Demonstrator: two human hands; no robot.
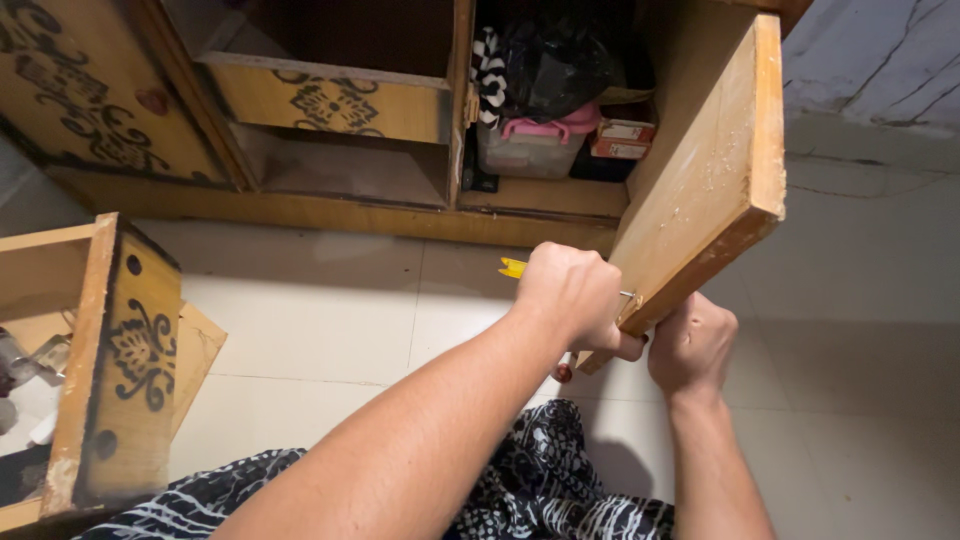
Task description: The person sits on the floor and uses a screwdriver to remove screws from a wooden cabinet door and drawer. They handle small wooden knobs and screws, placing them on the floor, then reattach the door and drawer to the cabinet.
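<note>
Pale floor tiles (330, 310) spread under us, with a low wooden cabinet (330, 215) standing along the far edge and its door (700, 170) swung open toward us.

Our left hand (575, 295) had its fingers curled tight around a tool with a yellow handle (512, 267), only the yellow tip showing past the knuckles and a thin metal shaft reaching the lower edge of the door. Our right hand (692, 345) was closed in a fist under the door's bottom corner, pressed against the wood; we could not tell whether it gripped anything besides the door itself. A small reddish knob (563, 373) showed just below the left hand.

Behind the door, the open compartment held a clear plastic box with a pink lid (535, 140), a black bag (560, 60) above it and small red and white cartons (622, 140) beside it. To the left, a pulled-out drawer (120, 360) with black painted ornament stood on the tiles. Dark patterned cloth (540, 480) lay over our lap.
</note>
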